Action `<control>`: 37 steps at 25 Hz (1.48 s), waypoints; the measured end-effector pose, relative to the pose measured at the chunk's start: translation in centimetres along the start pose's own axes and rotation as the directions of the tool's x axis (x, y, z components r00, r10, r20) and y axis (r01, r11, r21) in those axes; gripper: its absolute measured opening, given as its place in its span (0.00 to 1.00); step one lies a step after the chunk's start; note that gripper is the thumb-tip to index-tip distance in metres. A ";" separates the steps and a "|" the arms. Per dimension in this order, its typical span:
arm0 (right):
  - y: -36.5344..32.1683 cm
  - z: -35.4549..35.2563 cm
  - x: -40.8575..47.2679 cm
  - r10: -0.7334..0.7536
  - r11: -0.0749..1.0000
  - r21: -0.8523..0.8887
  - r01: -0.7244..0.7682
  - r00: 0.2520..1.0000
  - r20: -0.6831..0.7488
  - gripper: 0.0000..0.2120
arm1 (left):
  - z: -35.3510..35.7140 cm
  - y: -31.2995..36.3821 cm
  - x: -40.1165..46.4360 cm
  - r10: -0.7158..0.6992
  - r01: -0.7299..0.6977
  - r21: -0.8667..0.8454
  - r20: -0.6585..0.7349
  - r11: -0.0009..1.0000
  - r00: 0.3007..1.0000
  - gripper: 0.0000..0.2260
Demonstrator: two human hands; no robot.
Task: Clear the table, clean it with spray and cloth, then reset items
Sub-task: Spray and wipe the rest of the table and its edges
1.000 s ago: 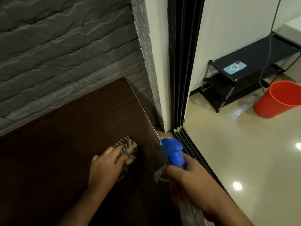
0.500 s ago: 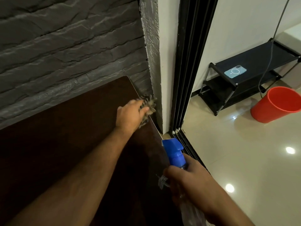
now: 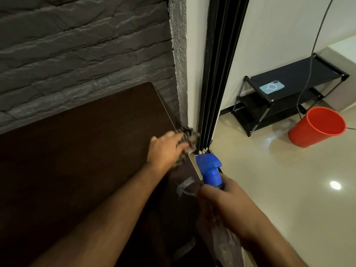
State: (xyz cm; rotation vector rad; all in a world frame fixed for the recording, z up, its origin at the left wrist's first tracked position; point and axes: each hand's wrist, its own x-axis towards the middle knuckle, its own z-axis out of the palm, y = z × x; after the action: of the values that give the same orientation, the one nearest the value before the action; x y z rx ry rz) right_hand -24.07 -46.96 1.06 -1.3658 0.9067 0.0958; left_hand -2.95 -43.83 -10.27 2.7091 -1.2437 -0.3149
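The dark brown table [image 3: 86,147] runs along a grey stone wall. My left hand [image 3: 167,149] holds a striped cloth [image 3: 189,135] at the table's right edge, and both are blurred by motion. The cloth pokes out past my fingers toward the wall corner. My right hand [image 3: 229,205] grips a clear spray bottle [image 3: 210,168] with a blue spray head, held upright just off the table's right edge. The bottle's body is mostly hidden by my hand.
A black sliding-door frame [image 3: 219,74] stands right of the table. On the glossy floor beyond are a black two-tier rack [image 3: 289,101] with a light-blue phone [image 3: 271,87] on top, an orange bucket [image 3: 317,128] and a hanging grey cable [image 3: 312,54].
My left hand swept the cloth from the near middle of the table out to its right edge, then slid it nearer along that edge. The right hand and bottle barely moved.
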 end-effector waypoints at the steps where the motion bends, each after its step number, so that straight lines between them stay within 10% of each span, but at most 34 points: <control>1: 0.3 -0.2 -0.7 -0.005 1.000 0.001 0.005 1.000 0.000 0.10 | 0.7 0.1 -4.0 0.103 -0.103 0.004 0.018 0.995 0.995 0.20; 3: 1.3 -0.7 -2.1 0.011 1.000 -0.005 -0.011 1.000 -0.002 0.12 | 0.4 -2.4 -9.8 0.110 -0.111 -0.010 -0.045 0.994 0.993 0.25; 7: 3.5 -0.8 -3.7 0.025 1.000 0.003 -0.025 1.000 0.015 0.14 | -1.6 -6.2 -3.1 -0.342 0.348 0.009 -0.156 0.938 0.927 0.20; 13: 5.5 0.5 -6.2 0.029 0.999 0.028 -0.031 0.997 0.078 0.14 | 1.7 2.5 -12.8 0.143 -0.145 -0.035 -0.035 0.989 0.989 0.18; 19: 6.9 1.9 -7.6 0.053 0.998 0.040 -0.056 0.996 0.066 0.10 | -0.9 -2.3 -4.3 -0.131 0.131 -0.005 -0.116 0.991 0.985 0.17; 25: 8.5 4.2 -9.9 0.106 0.994 0.037 -0.107 0.994 0.016 0.16 | 1.5 -0.8 -16.7 0.299 -0.301 -0.069 -0.034 0.951 0.954 0.18; 30: 10.2 5.2 -10.5 0.111 0.993 0.053 -0.110 0.994 -0.007 0.14 | -0.4 -4.0 -6.3 -0.125 0.123 -0.022 -0.184 0.992 0.975 0.17; 37: 10.5 5.0 -11.4 0.121 0.992 0.032 -0.120 0.992 -0.026 0.15 | 2.1 0.1 -14.7 0.329 -0.333 -0.072 -0.064 0.940 0.942 0.18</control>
State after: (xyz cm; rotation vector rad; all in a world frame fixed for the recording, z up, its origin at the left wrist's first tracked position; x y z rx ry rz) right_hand -35.04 -34.98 -0.76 -1.2864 1.0106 0.1546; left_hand -12.94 -32.78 -10.42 2.3677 -1.6013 -0.2466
